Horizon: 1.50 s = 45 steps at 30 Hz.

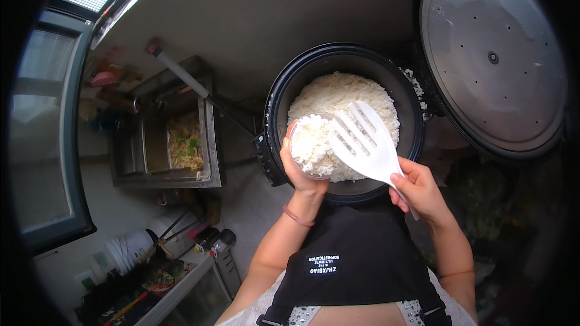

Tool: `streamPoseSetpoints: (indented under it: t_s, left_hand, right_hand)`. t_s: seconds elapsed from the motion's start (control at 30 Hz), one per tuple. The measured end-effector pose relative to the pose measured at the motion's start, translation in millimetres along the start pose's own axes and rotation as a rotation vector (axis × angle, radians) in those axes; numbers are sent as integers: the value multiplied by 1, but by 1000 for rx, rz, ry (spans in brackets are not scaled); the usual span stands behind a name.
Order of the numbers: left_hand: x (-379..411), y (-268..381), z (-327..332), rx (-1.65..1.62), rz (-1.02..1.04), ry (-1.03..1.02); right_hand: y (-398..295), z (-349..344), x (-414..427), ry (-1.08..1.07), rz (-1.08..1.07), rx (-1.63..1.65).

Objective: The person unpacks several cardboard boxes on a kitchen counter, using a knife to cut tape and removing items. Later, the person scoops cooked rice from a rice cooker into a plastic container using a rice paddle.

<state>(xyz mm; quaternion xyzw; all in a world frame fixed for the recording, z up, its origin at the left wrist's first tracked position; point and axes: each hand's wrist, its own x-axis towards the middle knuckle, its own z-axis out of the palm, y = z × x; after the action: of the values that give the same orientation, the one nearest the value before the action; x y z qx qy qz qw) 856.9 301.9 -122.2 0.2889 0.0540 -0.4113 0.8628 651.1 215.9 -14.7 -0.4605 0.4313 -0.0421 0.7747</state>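
A clear round bowl of cooked rice [311,146] is in my left hand [301,172], held over the near left part of a large rice cooker [345,50]. White rice [337,88] fills the bottom of the cooker's dark pot. My right hand [419,188] grips the handle of a white slotted rice paddle [369,149]. The paddle's broad head reaches over the pot, its prongs beside the bowl's right edge; whether they touch the bowl I cannot tell.
The cooker's open lid [494,59] stands at the right. Left lies a metal sink [213,145] with food scraps in it, a grey-handled tool [181,72] leaning across its corner. A cluttered counter [181,280] is at lower left, below an open window [50,131].
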Motion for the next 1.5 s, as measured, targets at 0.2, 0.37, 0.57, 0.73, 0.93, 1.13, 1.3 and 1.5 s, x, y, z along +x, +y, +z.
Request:
streamPoseSetpoints:
  t_s: [0.2,0.37,0.57,0.73,0.93,1.13,1.3,1.5]
  left_hand:
    - [-2,3,3,97,26,-100]
    - [-3,9,-4,75,-69,-105]
    - [-1,13,-6,-74,-248,-81]
    - [0,15,-4,-39,-327,-147]
    - [-1,15,-10,-156,-309,65]
    - [1,8,-11,-126,-239,-15]
    - [0,25,-14,-112,-129,-104]
    - [-9,56,2,-46,-90,-70]
  right_hand:
    - [-5,11,15,9,-93,-271]
    - [-15,16,2,-101,-18,-354]
    - [-18,-10,13,419,-820,-749]
    - [-9,-12,28,204,-1096,-1583]
    - [29,-19,15,235,-490,-186]
    - [29,0,15,-117,-35,156]
    - [23,-23,22,54,-102,-226]
    - [40,-92,13,662,-485,-558]
